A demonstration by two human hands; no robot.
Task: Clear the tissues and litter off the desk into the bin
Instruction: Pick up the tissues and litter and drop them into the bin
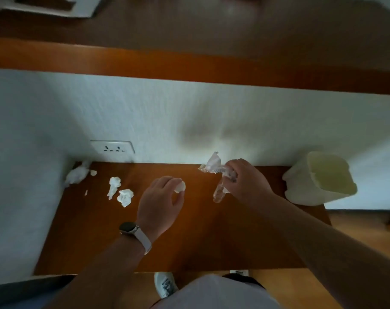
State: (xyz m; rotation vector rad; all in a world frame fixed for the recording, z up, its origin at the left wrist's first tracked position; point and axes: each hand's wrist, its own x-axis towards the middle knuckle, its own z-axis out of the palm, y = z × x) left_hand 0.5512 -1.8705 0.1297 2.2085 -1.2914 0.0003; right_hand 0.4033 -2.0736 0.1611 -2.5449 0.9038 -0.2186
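My right hand (245,181) is closed on a crumpled clear plastic wrapper (214,167) with paper in it, held just above the middle of the brown desk (189,237). My left hand (159,204), with a watch on the wrist, grips a small white tissue ball (181,187) at desk level. Two crumpled tissues (114,186) (125,197) lie left of that hand. A larger tissue clump (77,173) sits in the far left corner, with small scraps (93,172) near it. The pale yellow bin (321,178) stands at the desk's right end, open and tilted.
White walls close the desk at the back and left; a wall socket (112,148) sits just above the desk at the back left. A wooden shelf (189,68) runs overhead. The floor (356,230) shows to the right, and my shoe (166,284) below the front edge.
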